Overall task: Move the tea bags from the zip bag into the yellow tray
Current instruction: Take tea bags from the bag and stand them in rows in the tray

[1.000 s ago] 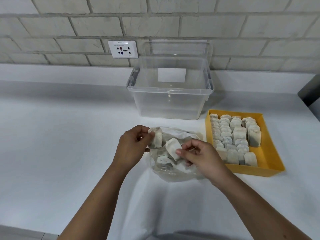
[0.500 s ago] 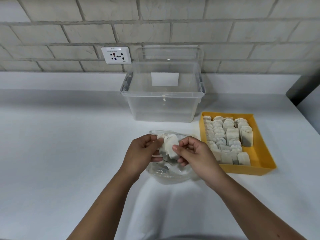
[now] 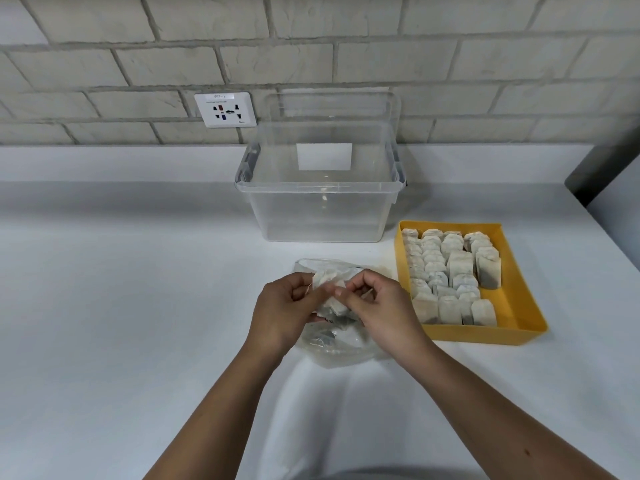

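While the zip bag (image 3: 341, 344) lies below, left hand (image 3: 282, 315) and right hand (image 3: 386, 315) pinch one tea bag (image 3: 325, 283).

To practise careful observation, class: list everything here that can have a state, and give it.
zip bag: open, not yet emptied.
held tea bags: above the zip bag.
left hand: pinching held tea bags.
right hand: pinching them too.
yellow tray: mostly full, right strip bare.
clear tub: open.

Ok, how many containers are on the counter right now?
3: clear bin at the back wall, yellow tray to its front right, zip bag beneath the left hand and right hand. None looks hidden.
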